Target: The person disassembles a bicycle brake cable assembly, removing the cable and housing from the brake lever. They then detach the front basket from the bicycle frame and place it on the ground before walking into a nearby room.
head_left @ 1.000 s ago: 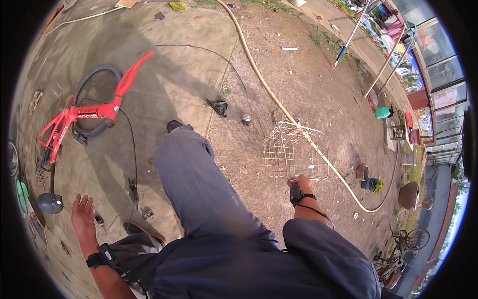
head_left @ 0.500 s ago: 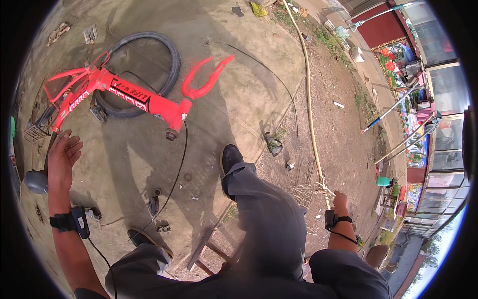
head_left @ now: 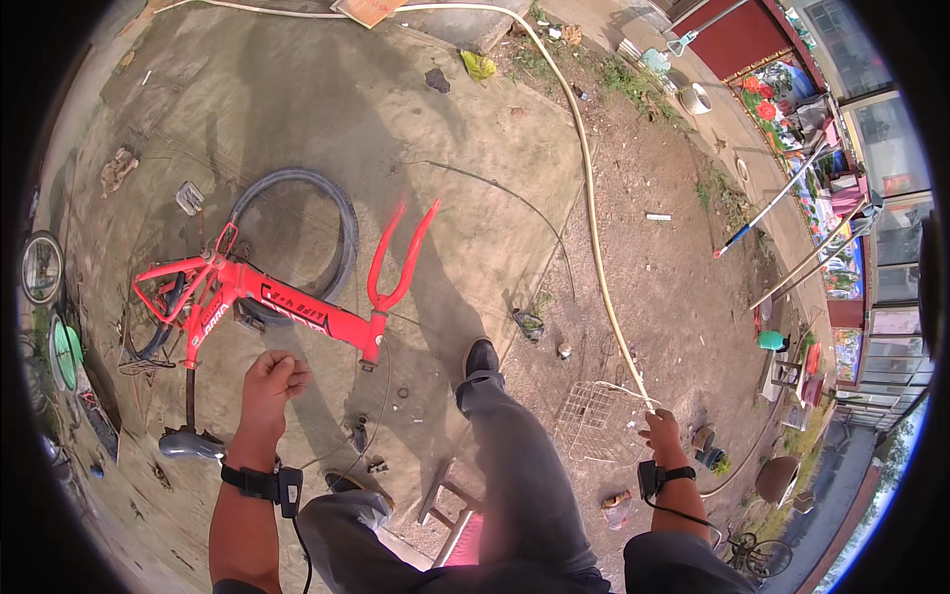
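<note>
A red bicycle frame (head_left: pixel 317 315) with its red fork (head_left: pixel 396 267) lies over the concrete at left. A black seat post (head_left: pixel 190 396) and a dark saddle (head_left: pixel 188 445) extend from its near end. Behind the frame shows a black tyre (head_left: pixel 348 223). My left hand (head_left: pixel 272 389) is just nearer to me than the frame and apart from it, fingers curled in, with nothing visible in them. My right hand (head_left: pixel 663 431) hangs at right above the dirt, fingers loosely apart, nothing visible in it. In the picture it overlaps the end of a pale hose (head_left: pixel 606 267) beside a wire basket (head_left: pixel 594 421).
A small stool (head_left: pixel 457 500) stands between my legs. Small dark parts (head_left: pixel 358 434) lie near my left foot. A thin black cable (head_left: pixel 515 193) curves across the concrete. Long-handled tools (head_left: pixel 807 267) lean along the building at right. Another bicycle wheel (head_left: pixel 43 267) is at far left.
My left hand has come away from the frame's near end, moved rightward and curled its fingers. The frame looks smaller and lower. The whole view has shifted. My right hand's fingers have loosened.
</note>
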The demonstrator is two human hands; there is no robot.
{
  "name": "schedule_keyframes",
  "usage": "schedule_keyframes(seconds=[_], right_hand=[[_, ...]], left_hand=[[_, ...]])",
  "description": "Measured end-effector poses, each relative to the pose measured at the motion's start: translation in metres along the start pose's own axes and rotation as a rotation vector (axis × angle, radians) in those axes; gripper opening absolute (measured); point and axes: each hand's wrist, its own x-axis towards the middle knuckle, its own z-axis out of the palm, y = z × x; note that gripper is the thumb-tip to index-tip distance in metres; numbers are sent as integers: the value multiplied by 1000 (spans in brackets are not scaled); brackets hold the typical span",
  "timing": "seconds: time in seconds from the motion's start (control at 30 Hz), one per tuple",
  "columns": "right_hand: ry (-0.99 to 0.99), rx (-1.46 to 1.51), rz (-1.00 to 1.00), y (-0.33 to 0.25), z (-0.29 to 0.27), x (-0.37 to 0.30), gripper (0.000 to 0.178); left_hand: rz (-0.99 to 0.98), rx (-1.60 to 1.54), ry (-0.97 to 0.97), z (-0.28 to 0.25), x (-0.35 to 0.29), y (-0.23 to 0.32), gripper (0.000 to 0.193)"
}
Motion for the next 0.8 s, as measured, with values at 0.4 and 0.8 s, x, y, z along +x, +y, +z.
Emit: schedule_keyframes(seconds=[0.4, 0.8], right_hand=[[-253, 313, 356, -98, -194, 0, 46], [-477, 221, -465, -560, -146, 93, 43]], left_hand=[[-154, 329, 57, 152, -117, 168, 25], [-394, 298, 90, 201, -64, 253, 33]])
